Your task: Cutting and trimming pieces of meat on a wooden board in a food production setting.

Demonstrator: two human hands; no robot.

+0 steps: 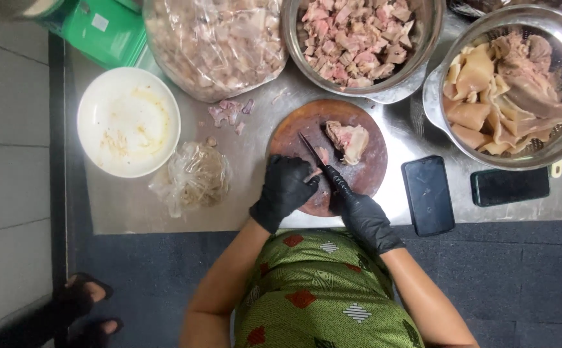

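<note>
The person in the green patterned garment is working at a shiny steel desk [390,138], both hands in black gloves. The left hand [284,189] is curling its fingers down onto a small pink scrap of raw meat [312,174] at the near edge of the round dark wooden chopping board [368,171], pinning it in place. The right hand [361,216] is closing fully around the black handle of a slim dark-bladed knife [313,154]; the blade is running diagonally away from the person, up and to the left, its edge lying just beside the left fingertips. The scrap is sitting between the two hands, nearer the left one. A larger pale chunk of meat [348,140] is resting further back on the board, just right of the blade tip. Around the board are standing a white round bowl with yellowish residue [128,121], a crumpled clear plastic bag [194,175], a steel bowl of diced pink meat [358,38], a steel colander of pale offal strips [510,90] and two dark phones [428,194]
</note>
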